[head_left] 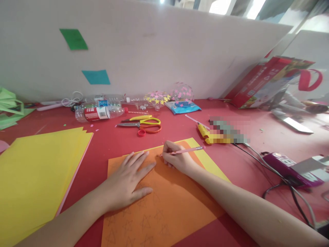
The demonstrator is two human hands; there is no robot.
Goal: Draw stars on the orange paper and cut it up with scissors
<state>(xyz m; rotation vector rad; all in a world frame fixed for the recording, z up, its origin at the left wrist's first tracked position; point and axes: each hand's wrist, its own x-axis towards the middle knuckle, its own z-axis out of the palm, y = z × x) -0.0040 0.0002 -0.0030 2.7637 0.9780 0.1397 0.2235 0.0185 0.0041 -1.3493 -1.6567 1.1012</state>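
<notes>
Drawing on an orange sheet [185, 202], which lies on the red table [105, 144] directly in front of the person. The right hand [177, 157] has its fingers pinched closely round a pink pencil [191, 150], tip down near the sheet's far edge. The left hand [131, 176] is palm down on the same sheet, its fingers spread and grasping nothing. Pencilled star outlines [146, 222] occupy the sheet's near part. Good practice here, as judged from the pose: light, short strokes, with the spread hand bearing down close to the tip so that the paper cannot creep.

Edges and room: the orange sheet overlaps a yellow sheet [213, 164], which shows along the far and right margins; a line run past the orange edge could mark it. To the left, a strip of table separates the orange sheet from the yellow stack [36, 161], over whose near edge the left forearm passes. Beyond the far edge lie the scissors [147, 125]; to the right of these, a yellow glue gun [204, 132] sets the limit for a swing of the pencil's raised end.
</notes>
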